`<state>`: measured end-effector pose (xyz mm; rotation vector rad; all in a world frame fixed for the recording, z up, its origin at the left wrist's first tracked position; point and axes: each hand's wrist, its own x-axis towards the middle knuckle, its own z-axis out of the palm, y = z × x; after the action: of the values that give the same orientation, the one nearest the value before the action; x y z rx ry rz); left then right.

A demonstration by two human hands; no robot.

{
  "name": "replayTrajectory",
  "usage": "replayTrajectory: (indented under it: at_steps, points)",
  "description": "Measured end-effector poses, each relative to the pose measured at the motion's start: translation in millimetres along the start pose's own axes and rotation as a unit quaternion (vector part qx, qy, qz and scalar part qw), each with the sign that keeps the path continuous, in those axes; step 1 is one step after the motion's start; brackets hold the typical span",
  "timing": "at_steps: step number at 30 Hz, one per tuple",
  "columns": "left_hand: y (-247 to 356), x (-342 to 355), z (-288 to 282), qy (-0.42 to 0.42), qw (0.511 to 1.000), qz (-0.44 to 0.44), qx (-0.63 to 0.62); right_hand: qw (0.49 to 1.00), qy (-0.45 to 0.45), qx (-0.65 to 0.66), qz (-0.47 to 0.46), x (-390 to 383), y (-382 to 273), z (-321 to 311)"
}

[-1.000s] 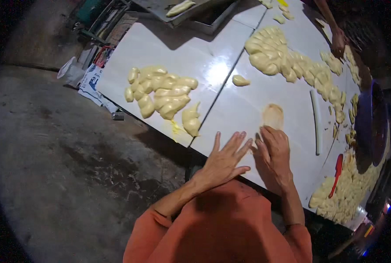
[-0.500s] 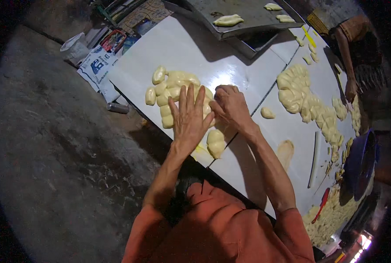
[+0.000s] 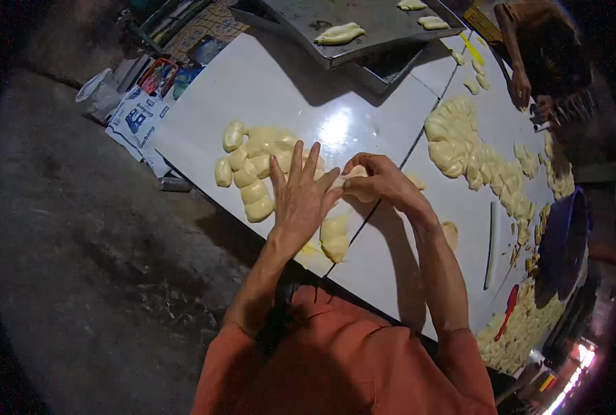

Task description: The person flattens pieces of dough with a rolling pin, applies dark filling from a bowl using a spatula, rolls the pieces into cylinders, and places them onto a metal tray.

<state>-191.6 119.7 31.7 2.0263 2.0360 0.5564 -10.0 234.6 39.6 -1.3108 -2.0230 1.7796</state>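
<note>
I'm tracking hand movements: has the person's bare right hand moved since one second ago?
Yes, leftward: the bare right hand now reaches across the long dark seam in the white tabletop, having been right of it.

Glossy dough (image 3: 257, 166), smooth tabletop (image 3: 208, 90), metal tray (image 3: 384, 26)

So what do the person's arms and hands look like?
The orange-red shirt has short sleeves, so both forearms are bare. The left hand and right hand are bare too, with no gloves showing. I can't see any watch or bracelet.
</note>
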Motion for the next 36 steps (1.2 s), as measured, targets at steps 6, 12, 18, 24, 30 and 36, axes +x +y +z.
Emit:
replayTrajectory:
  at_steps: [6, 12, 18, 24, 30, 36]
  points:
    - [-3, -1, 5, -0.004, 1.0, 0.0, 0.026, 0.989, -0.022, 0.143, 0.04, -44, 19, -38]
    - [0, -1, 7, 0.019, 0.998, -0.018, 0.062, 0.977, 0.044, 0.207, 0.009, -138, 31, -72]
    - [-13, -12, 25, 0.04, 0.998, -0.054, 0.005, 0.971, 0.122, 0.188, 0.08, -249, 107, -98]
    - [99, -38, 26, 0.056, 0.997, 0.045, -0.023, 0.973, 0.12, 0.168, 0.104, -335, 166, -94]
    - [257, -98, 86, -0.123, 0.94, 0.291, -0.129, 0.925, 0.292, -0.241, -0.007, -361, 176, -87]
    - [331, -133, 145, -0.198, 0.929, 0.312, -0.016, 0.905, 0.286, -0.295, -0.109, -383, 206, -57]
